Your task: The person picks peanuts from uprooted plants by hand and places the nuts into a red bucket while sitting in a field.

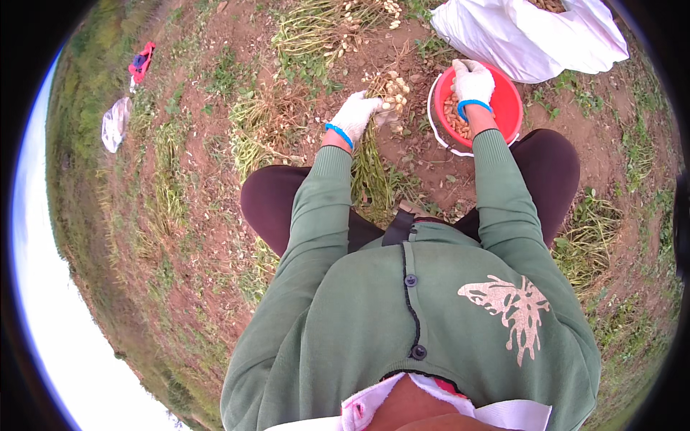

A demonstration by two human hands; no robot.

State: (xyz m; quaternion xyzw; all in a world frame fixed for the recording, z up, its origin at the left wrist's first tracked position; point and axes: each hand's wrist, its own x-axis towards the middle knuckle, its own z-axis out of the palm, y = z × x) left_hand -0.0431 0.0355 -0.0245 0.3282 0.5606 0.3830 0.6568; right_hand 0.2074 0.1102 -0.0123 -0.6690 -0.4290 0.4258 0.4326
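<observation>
My left hand (353, 117), in a white knit glove with a blue cuff, grips a bunch of pulled peanut plants (372, 175). Pale peanut pods (396, 92) cluster at the root end, beyond the fingers, while the green stems hang back between my knees. My right hand (474, 82), gloved the same way, is over the far part of a red plastic bucket (508, 102). Its fingers are curled, and whether anything is inside them is hidden. Loose peanuts (457, 121) lie in the bucket, below and left of that hand. The bucket's white handle (433, 121) hangs down outside the rim.
A white woven sack (517, 37), with peanuts showing in its mouth, lies beyond the bucket. Peanut plants with pods (329, 27) are heaped ahead. More plants (253, 126) lie left on the soil. Farther left are a clear plastic bag (115, 124) and a pink-and-blue bundle (142, 62).
</observation>
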